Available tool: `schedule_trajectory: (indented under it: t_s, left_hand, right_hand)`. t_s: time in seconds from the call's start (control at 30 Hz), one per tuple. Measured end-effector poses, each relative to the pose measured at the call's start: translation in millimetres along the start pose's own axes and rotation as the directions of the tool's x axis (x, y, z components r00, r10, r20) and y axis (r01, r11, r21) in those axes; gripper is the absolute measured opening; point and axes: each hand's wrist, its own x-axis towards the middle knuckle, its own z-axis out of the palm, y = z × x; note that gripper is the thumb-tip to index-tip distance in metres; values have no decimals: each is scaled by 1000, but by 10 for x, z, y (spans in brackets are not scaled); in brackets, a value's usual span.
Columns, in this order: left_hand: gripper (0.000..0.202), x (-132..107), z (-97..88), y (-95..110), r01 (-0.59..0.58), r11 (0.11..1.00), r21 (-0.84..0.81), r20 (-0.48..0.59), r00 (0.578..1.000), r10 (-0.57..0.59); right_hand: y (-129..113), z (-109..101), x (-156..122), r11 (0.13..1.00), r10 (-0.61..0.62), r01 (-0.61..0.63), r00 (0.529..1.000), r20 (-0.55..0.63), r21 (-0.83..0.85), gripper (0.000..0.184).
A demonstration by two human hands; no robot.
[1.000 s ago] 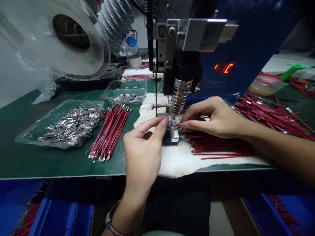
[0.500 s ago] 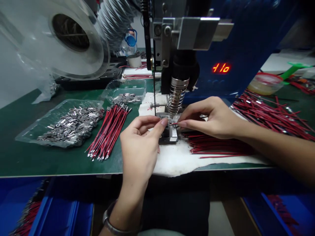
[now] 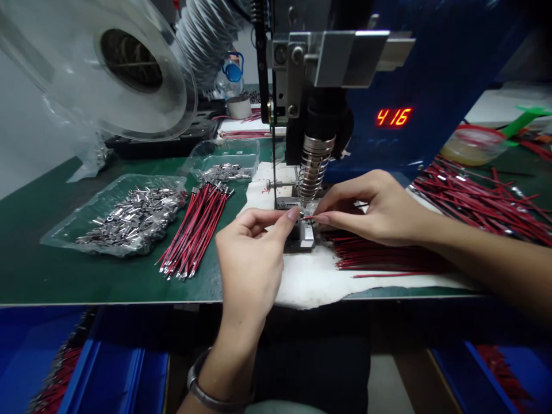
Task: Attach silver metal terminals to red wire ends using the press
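In the head view, my right hand [image 3: 382, 210] pinches a thin red wire [image 3: 307, 218] between thumb and fingertips, its end pointing left over a small metal fixture [image 3: 306, 234]. From the other side, my left hand [image 3: 254, 259] has thumb and index finger pressed together at the fixture; whatever lies between them is hidden. A coil spring [image 3: 318, 164] around the machine's vertical head sits just above my fingertips. Beneath my right hand lies a bundle of red and black wires [image 3: 366, 253] on white paper [image 3: 302, 287].
To the left, a clear plastic tray [image 3: 60, 237] holds small metal connectors, beside a bundle of red-black wires [image 3: 196, 230]. A smaller clear tray [image 3: 254, 152] stands behind. More wires [image 3: 478, 201] are piled right of the blue machine [image 3: 388, 69]. Blue bins [image 3: 107, 374] sit below the table edge.
The view has shifted slightly, so things sit a little further right. The machine's red display has changed and now reads 416. Both hands keep nearly the same position at the fixture.
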Motion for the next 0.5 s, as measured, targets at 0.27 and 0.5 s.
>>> schedule_trajectory:
  t_s: [0.27, 0.5]
  left_hand:
    - [20, -28, -4, 14, 1, 1000, 21, -20, 1000, 0]
    - [18, -45, 0, 2, 11, 996, 86, -29, 1000, -9]
  right_hand:
    - [-70, -2, -7, 997, 53, -55, 998, -36, -50, 18]
    - [-54, 42, -22, 998, -5, -1, 996, -90, -66, 16]
